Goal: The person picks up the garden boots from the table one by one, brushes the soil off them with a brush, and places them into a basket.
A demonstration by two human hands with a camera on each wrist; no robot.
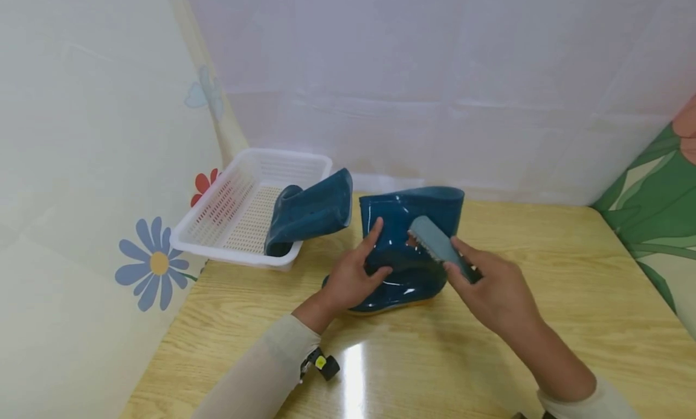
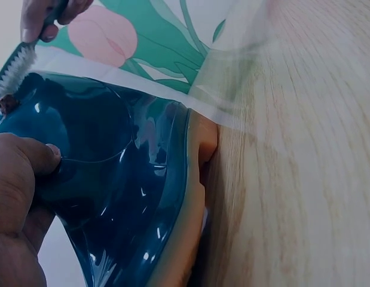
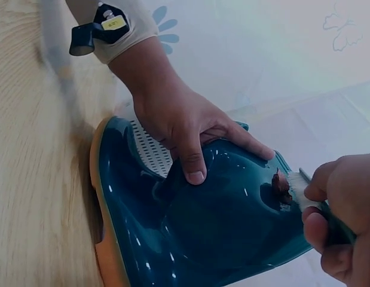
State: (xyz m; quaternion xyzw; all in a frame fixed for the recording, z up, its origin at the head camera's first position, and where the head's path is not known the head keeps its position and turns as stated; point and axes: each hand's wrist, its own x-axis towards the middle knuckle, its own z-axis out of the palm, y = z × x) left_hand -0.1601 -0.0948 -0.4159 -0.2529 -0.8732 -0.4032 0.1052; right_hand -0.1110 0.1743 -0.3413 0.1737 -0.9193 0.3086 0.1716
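Table (image 1: 544, 274): our boot (image 1: 405, 265) stands upright on it, near the basket (image 1: 228, 255).
Left hand (image 1: 352, 277): we grip the boot, fingers partly spread.
Right hand (image 1: 496, 289): we pinch the brush (image 1: 436, 238), bristles (image 3: 299, 189) at a brown smear (image 3: 281, 185).

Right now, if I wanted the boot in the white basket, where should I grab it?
I'd hold that boot around its shaft, near the open top, coming from above. It leans with the shaft sticking out past the basket's right rim, so that part looks easiest to wrap. Coming from the right might be tighter: the other boot stands close there.
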